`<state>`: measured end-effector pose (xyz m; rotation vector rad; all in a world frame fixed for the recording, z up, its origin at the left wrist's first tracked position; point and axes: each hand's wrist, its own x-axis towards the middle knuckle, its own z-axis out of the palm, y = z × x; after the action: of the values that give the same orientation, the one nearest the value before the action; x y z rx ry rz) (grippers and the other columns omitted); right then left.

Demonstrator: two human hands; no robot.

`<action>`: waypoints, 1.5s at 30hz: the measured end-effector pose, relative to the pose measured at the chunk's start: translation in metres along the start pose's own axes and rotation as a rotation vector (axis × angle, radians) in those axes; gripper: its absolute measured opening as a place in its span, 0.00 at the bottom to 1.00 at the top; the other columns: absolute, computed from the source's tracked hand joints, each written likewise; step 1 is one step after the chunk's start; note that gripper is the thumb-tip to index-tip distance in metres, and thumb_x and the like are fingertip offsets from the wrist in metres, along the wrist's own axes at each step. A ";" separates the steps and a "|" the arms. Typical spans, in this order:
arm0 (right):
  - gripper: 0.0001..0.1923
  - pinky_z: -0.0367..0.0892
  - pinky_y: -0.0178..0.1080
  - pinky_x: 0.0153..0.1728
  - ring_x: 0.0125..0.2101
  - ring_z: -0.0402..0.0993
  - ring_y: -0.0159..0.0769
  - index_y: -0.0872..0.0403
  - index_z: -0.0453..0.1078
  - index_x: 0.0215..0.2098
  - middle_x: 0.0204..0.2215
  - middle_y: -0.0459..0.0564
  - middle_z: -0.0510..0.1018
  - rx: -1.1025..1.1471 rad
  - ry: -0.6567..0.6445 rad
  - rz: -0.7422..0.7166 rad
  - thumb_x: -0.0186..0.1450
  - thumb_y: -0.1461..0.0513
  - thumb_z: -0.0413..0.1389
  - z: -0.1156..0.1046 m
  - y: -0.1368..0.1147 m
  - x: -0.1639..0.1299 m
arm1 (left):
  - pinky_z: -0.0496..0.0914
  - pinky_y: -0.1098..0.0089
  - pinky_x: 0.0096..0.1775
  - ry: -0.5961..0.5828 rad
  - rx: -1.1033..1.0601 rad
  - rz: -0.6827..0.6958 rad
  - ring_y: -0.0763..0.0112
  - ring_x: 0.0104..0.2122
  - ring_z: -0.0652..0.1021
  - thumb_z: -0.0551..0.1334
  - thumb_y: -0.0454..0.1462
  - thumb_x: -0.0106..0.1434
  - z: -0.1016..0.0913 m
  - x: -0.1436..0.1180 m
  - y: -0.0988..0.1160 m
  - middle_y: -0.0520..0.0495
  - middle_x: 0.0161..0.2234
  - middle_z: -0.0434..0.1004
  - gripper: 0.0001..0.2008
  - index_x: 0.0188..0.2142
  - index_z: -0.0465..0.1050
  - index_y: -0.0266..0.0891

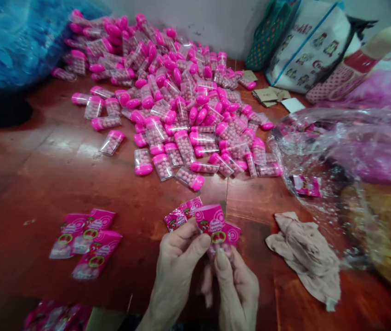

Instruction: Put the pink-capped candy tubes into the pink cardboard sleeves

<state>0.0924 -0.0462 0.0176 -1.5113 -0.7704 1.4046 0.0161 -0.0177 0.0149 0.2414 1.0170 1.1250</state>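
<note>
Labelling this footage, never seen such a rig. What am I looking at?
There's no machine: these are a person's bare hands, filmed by one camera worn on the head, looking forward and down. The left hand and right hand together hold a pink printed packet, thumbs towards the camera. On the reddish-brown table, a heap of clear, pink-capped containers filled with small pink balls lies beyond. Three similar packets lie to the left, a crumpled cloth to the right.
</note>
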 end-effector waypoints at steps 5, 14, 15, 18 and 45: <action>0.19 0.53 0.27 0.10 0.09 0.56 0.24 0.55 0.68 0.25 0.10 0.40 0.65 -0.060 -0.028 -0.045 0.65 0.51 0.50 -0.004 -0.004 0.005 | 0.62 0.78 0.09 -0.049 -0.046 -0.018 0.81 0.08 0.64 0.61 0.39 0.60 -0.001 0.002 -0.002 0.55 0.17 0.70 0.07 0.32 0.72 0.37; 0.20 0.74 0.35 0.29 0.32 0.77 0.38 0.48 0.73 0.46 0.38 0.49 0.80 -0.166 0.072 -0.367 0.54 0.63 0.65 -0.026 0.014 0.025 | 0.72 0.69 0.33 -0.010 -0.019 0.069 0.69 0.26 0.78 0.66 0.35 0.55 -0.001 0.008 0.014 0.46 0.26 0.80 0.05 0.32 0.78 0.35; 0.20 0.74 0.34 0.25 0.28 0.77 0.37 0.48 0.74 0.45 0.37 0.49 0.81 -0.179 0.079 -0.392 0.54 0.63 0.65 -0.027 0.015 0.025 | 0.72 0.70 0.33 -0.022 -0.010 0.066 0.69 0.26 0.78 0.66 0.35 0.55 -0.002 0.008 0.013 0.46 0.26 0.80 0.06 0.32 0.78 0.35; 0.19 0.69 0.29 0.14 0.15 0.70 0.27 0.46 0.76 0.41 0.29 0.45 0.80 -0.124 0.082 -0.411 0.52 0.66 0.66 -0.027 0.013 0.024 | 0.70 0.71 0.32 -0.046 0.011 0.039 0.70 0.26 0.78 0.67 0.37 0.55 -0.004 0.007 0.009 0.47 0.26 0.80 0.07 0.32 0.78 0.35; 0.05 0.69 0.29 0.14 0.09 0.64 0.24 0.52 0.77 0.33 0.10 0.38 0.68 0.257 -0.119 -0.082 0.57 0.64 0.63 -0.022 0.010 0.017 | 0.70 0.74 0.32 -0.056 0.167 0.212 0.73 0.28 0.76 0.65 0.35 0.56 -0.012 -0.002 0.007 0.49 0.28 0.78 0.06 0.35 0.74 0.36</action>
<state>0.1149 -0.0387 0.0002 -1.1951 -0.6859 1.4799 0.0021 -0.0194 0.0139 0.5216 1.0538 1.2176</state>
